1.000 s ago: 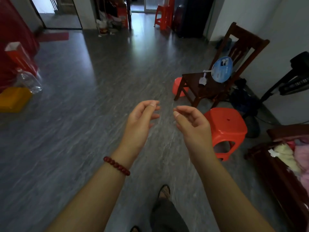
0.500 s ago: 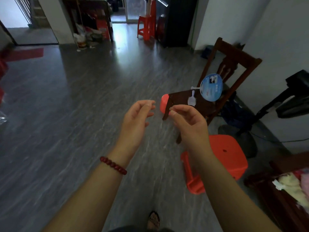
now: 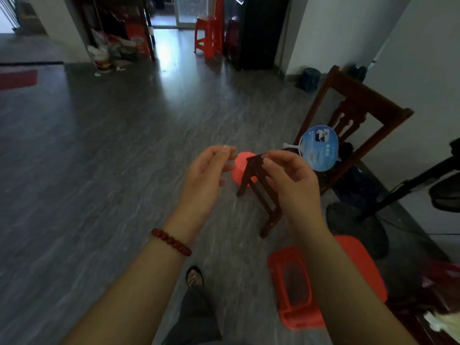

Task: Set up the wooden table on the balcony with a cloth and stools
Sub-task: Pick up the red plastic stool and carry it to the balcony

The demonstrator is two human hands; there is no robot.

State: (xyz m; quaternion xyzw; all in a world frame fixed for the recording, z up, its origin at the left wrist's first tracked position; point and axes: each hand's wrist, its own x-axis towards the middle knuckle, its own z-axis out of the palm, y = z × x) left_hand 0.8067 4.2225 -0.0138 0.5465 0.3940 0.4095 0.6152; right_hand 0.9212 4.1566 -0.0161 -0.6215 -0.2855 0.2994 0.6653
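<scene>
left hand [image 3: 209,178]: raised mid-frame, fingers [image 3: 225,151] loosely curled, nothing in them
right hand [image 3: 295,188]: just beside the left, not touching it; fingers [image 3: 270,161] relaxed, empty
nearest stool: red plastic stool [image 3: 358,267] upright on the grey floor [image 3: 99,170], low right, below the right forearm, near the person's foot
other stools: second red stool [image 3: 207,31] at the far end by the bright doorway; red shape [image 3: 239,168] behind the wooden chair's front leg is half hidden, cannot tell if it's a stool or a basin
table / cloth: wooden table and cloth not in view; this is indoors, no balcony visible
clutter: wooden chair [image 3: 353,115] with a round blue hand fan [image 3: 319,148] on its seat; standing fan base [image 3: 356,227] just beyond the near stool
step (my read): collecting stools, none picked up yet
handling (my read): moulded plastic, so light, stiff, not fragile; a one-hand carry; smooth surface, so a flat pinch on the seat could slip
grip: hook the fingers under the seat rim or round the side rail between the legs
risk: swinging the stool into the fan stand or chair leg on the lift; both sit near it
</scene>
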